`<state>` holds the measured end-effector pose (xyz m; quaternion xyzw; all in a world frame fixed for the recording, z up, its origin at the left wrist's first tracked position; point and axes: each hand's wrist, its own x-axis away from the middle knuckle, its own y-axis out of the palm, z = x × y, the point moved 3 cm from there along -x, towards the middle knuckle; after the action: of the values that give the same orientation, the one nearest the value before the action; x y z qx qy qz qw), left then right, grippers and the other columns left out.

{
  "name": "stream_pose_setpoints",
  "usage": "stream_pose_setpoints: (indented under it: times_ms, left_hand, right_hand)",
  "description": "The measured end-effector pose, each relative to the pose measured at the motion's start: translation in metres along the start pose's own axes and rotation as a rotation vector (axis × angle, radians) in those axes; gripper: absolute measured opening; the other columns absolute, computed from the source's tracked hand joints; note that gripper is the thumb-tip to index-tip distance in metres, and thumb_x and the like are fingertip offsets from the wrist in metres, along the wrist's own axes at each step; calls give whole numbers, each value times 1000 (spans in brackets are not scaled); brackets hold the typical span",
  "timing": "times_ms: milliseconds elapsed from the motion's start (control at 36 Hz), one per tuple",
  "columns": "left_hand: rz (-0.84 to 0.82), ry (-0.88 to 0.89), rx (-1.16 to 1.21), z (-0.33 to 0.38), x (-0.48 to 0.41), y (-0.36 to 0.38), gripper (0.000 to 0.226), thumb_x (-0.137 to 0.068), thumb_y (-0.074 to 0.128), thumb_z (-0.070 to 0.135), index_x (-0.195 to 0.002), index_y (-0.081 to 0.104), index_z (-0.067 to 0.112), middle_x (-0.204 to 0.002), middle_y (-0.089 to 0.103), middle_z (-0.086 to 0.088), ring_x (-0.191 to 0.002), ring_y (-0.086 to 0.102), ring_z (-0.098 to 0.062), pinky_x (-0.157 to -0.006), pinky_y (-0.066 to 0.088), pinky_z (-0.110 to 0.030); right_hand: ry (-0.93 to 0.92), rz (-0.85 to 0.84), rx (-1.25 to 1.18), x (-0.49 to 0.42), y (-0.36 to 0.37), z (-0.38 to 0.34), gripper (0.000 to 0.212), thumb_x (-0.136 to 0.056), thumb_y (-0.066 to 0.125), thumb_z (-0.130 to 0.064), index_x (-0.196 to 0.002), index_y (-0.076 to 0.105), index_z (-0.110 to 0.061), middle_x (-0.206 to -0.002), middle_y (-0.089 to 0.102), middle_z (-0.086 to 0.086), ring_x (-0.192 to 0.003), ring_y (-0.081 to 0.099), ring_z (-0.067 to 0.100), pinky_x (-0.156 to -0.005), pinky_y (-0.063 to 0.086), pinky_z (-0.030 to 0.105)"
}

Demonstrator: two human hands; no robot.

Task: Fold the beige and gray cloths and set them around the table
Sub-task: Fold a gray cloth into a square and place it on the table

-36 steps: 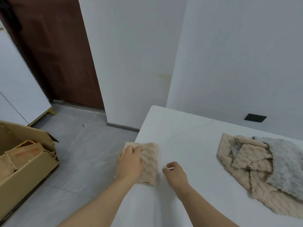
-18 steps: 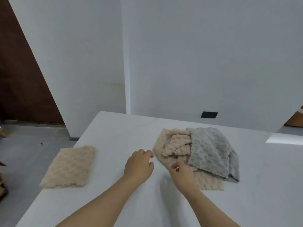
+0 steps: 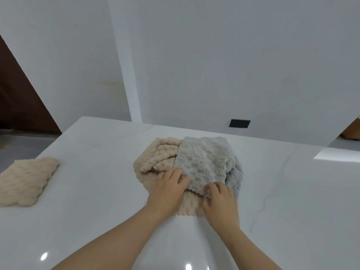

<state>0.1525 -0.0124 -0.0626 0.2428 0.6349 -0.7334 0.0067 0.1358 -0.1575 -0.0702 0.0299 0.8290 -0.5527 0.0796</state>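
A heap of cloths lies mid-table: a gray cloth [image 3: 204,158] rests on top of crumpled beige cloths [image 3: 155,158]. My left hand [image 3: 167,191] lies on the heap at the gray cloth's near left corner, fingers curled onto its edge. My right hand [image 3: 220,199] pinches the gray cloth's near edge from the right. A folded beige cloth [image 3: 27,180] sits flat near the table's left edge, apart from both hands.
The white glossy table [image 3: 97,221] runs up to a white wall with a black socket [image 3: 239,123]. The table's left edge drops to a grey floor [image 3: 23,147] and a brown door [image 3: 17,102] stands at far left.
Both hands left the folded beige cloth at the left edge, moved right to the heap, and now grip the gray cloth's near edge. The view swung right.
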Motion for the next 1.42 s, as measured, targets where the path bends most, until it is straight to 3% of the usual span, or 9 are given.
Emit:
stream_pose_setpoints:
  times_ms: [56, 167, 333, 417, 806, 944, 1250, 1333, 1417]
  left_hand:
    - [8, 26, -35, 2, -2, 12, 50, -49, 80, 20, -93, 55, 25, -96, 61, 0, -93, 45, -19, -68, 49, -31]
    - [39, 62, -99, 0, -4, 29, 50, -57, 78, 30, -100, 53, 25, -105, 61, 0, -100, 45, -21, -78, 37, -34]
    - [293, 108, -74, -7, -6, 49, 27, -63, 78, 12, -85, 63, 19, -91, 66, -1, -91, 47, -21, -79, 34, -33]
    - [403, 111, -18, -9, -2, 51, 9, -73, 68, 12, -79, 69, 19, -87, 69, 1, -92, 48, -19, -81, 35, -33]
    - [638, 175, 163, -5, 69, 18, 16, -78, 49, 7, -84, 62, 15, -79, 68, -3, -89, 49, -18, -79, 33, -30]
    - [617, 198, 182, -1, 122, 6, 13, -83, 48, 9, -89, 50, 20, -78, 65, -5, -82, 49, -17, -76, 34, -27]
    - [390, 125, 107, -3, 204, -4, 17, -78, 44, 22, -82, 61, 20, -74, 66, 4, -65, 56, -14, -64, 37, -21]
    - [203, 87, 175, -1, 209, -3, 29, -75, 42, 39, -82, 64, 21, -78, 65, 6, -70, 60, -17, -66, 48, -26]
    - [62, -4, 242, 1, 206, -8, 57, -70, 29, 67, -86, 65, 26, -84, 60, 13, -81, 51, -10, -76, 39, -24]
  right_hand:
    - [-35, 58, 49, -2, 8, 8, 37, -53, 79, -13, -87, 65, -19, -89, 65, 1, -77, 64, 26, -62, 52, 36]
    - [-86, 131, 165, -7, 22, 17, 51, -42, 86, -28, -88, 65, -22, -86, 67, -5, -72, 66, 19, -57, 53, 30]
    - [-83, 329, 94, -7, 37, 31, 14, -71, 65, -27, -83, 65, -20, -79, 65, -2, -72, 61, 23, -61, 48, 32]
    - [-112, 397, -3, -1, 43, 35, 24, -78, 46, -29, -81, 67, -17, -81, 64, 0, -75, 59, 25, -67, 46, 33]
    - [-386, 690, -49, 57, 42, 15, 19, -85, 50, -19, -78, 65, -9, -81, 67, 6, -73, 62, 29, -70, 38, 32]
    - [-442, 708, -107, 100, 40, 3, 21, -84, 49, -21, -75, 64, -10, -70, 65, 3, -77, 56, 23, -69, 36, 30]
    - [-612, 517, -4, 163, 46, -17, 18, -80, 45, -26, -74, 61, -19, -63, 61, -6, -74, 46, 16, -68, 31, 26]
    - [-599, 440, -13, 171, 44, -18, 19, -77, 45, -29, -70, 60, -21, -60, 58, -8, -72, 43, 12, -66, 31, 23]
    - [-513, 299, -69, 171, 39, -22, 34, -75, 38, -45, -76, 62, -22, -71, 63, -10, -80, 49, 11, -70, 34, 22]
